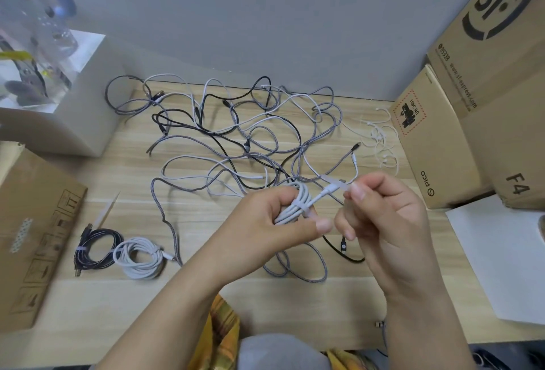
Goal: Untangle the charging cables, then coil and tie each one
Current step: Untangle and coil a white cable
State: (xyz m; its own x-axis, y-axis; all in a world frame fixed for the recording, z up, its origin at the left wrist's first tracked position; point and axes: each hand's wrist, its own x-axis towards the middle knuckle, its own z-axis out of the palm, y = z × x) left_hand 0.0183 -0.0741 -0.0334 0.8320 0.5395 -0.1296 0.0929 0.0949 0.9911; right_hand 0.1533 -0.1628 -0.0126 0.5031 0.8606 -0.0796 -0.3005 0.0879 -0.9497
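Held cable: white coil [296, 203], folded into a tight bundle, above the table's near middle, a pale tie strap [330, 189] wrapped across it.
Left hand [265, 222]: fingers curled round the coil, gripping it.
Right hand [380, 210]: thumb and forefinger pinch the strap's free end.
Finished coils: two at the left, one black [97, 248], one white [141, 257], touching, each tied.
Tangle [236, 133]: grey braided, black and white cables looped over each other; count unclear.
Spare ties [380, 139]: loose white pile at the right.
Surface: light wooden table [265, 304], grey wall behind.
Boxes: three brown cartons, two stacked at the right [486, 89], one at the left [32, 237].
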